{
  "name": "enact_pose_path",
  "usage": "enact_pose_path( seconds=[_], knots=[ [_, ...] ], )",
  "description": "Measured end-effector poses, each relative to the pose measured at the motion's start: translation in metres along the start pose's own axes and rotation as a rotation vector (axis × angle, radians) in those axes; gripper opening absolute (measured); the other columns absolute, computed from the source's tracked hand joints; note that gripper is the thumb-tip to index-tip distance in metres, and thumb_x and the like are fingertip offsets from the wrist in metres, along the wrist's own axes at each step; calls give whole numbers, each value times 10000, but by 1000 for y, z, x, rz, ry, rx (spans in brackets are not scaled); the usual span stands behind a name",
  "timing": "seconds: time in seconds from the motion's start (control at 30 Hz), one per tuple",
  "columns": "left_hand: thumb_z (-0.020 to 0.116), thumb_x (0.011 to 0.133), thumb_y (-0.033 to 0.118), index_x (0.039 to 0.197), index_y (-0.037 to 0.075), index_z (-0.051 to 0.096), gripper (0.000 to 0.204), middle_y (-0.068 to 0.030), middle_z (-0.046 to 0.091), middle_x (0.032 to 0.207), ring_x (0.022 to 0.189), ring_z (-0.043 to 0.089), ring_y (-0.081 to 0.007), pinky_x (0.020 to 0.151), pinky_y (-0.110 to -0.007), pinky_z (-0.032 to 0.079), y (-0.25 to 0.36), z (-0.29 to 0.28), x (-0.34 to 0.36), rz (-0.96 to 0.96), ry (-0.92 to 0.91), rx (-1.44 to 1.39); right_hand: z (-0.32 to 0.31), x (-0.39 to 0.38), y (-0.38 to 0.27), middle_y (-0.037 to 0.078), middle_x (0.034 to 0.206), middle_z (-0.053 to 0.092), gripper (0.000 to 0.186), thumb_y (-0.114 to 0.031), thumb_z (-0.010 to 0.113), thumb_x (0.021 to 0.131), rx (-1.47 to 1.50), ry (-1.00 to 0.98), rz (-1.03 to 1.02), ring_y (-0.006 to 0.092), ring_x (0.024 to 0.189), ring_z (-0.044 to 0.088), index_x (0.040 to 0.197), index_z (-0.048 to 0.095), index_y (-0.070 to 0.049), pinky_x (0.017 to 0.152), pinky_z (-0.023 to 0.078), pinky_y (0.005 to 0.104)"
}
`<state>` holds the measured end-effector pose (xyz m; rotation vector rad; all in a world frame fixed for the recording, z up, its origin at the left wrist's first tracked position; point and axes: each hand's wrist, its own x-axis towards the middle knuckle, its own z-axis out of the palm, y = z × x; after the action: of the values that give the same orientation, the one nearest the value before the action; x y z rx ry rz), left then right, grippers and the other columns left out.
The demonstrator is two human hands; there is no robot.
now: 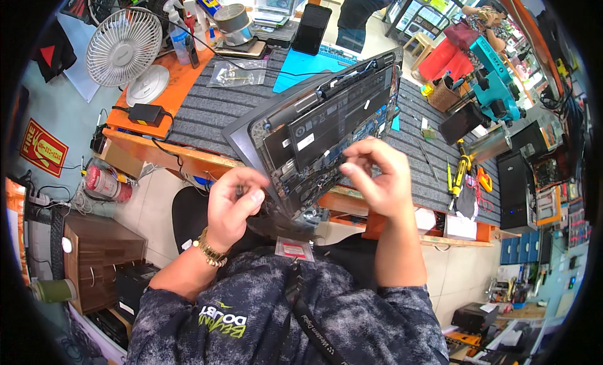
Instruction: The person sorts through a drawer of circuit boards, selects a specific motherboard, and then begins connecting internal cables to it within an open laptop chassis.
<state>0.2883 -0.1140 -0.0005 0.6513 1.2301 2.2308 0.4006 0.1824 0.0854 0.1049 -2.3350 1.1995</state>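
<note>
An opened-up laptop (339,123) is tilted up in front of me, its bottom cover off. A long black battery (314,139) fills much of it, with a blue circuit board (375,123) beside the battery. My left hand (232,205) is closed at the laptop's near left corner; some of its fingers are hidden. Over the laptop's near right side is my right hand (383,179), fingers curled, thumb and forefinger slightly apart close to the board. Nothing shows between those two fingertips.
A grey ribbed mat (213,107) covers the bench. Left stand a white fan (124,48) and a black power adapter (146,115). Right lie a yellow screwdriver (463,170) and tweezers (428,161), near a teal microscope (493,76). A phone (312,29) rests on a blue mat (292,76).
</note>
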Motion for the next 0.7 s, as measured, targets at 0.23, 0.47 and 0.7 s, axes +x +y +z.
enact_pose_path(
  seconds=[0.23, 0.47, 0.7],
  knots=[
    [807, 1069, 110, 1489, -35, 671, 464, -69, 764, 1323, 1149, 694, -103, 1012, -309, 571, -4, 24, 21, -93, -65, -68, 29, -4, -8, 47, 865, 709, 182, -72, 917, 945, -59, 35, -5, 83, 620, 610, 1044, 781, -6, 572, 474, 272],
    [777, 1096, 89, 1461, -31, 702, 392, -54, 781, 1348, 1189, 710, -103, 1059, -315, 574, -2, 32, 24, -111, -88, 63, 37, 1, -15, 61, 872, 727, 132, -57, 893, 974, -109, 35, 4, 97, 616, 624, 1026, 786, 0, 578, 487, 284],
    [754, 1118, 123, 1397, -45, 744, 325, -54, 804, 1292, 1137, 705, -93, 1013, -302, 574, 2, 36, 24, -76, -102, 133, 33, 5, -13, 72, 834, 699, 114, -65, 878, 972, -172, -13, -20, 159, 613, 628, 1004, 782, -12, 586, 504, 329]
  ],
)
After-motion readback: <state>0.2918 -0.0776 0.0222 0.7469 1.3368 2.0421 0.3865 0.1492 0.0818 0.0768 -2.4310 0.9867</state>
